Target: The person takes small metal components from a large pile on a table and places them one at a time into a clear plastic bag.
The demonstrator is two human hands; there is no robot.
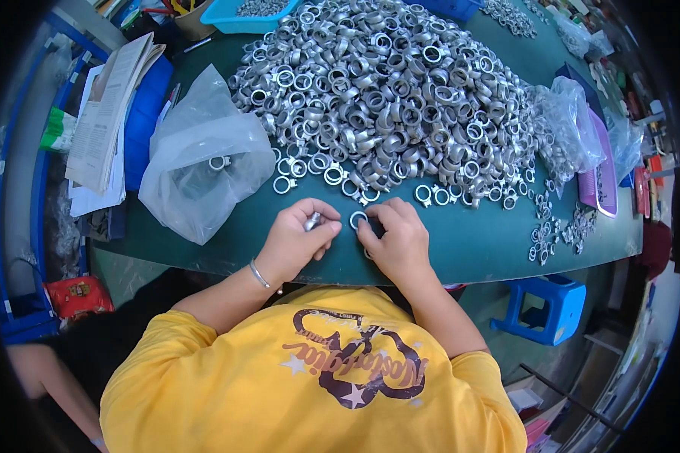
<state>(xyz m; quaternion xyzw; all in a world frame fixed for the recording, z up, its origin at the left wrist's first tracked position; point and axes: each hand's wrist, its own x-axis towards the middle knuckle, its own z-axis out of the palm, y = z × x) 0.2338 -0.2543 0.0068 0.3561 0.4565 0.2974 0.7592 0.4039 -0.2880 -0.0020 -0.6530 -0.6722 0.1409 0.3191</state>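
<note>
The clear bag (193, 192) is lying at left, a lone ring (219, 162) showing in it; the blue tray (242, 24) beyond is holding small parts (261, 7). Near the tabletop's (465, 241) front edge, the left hand (301, 235) is gripping a metal piece (312, 221) — the right hand (397, 235) is pinching a metal ring (352, 220) before the big heap (400, 98). Bare green surface is stretching rightward from there to loose fittings (544, 240).

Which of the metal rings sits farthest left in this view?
The lone metal ring within the outline of the translucent plastic bag; all other visible rings are farther right, most in the big pile.
</note>
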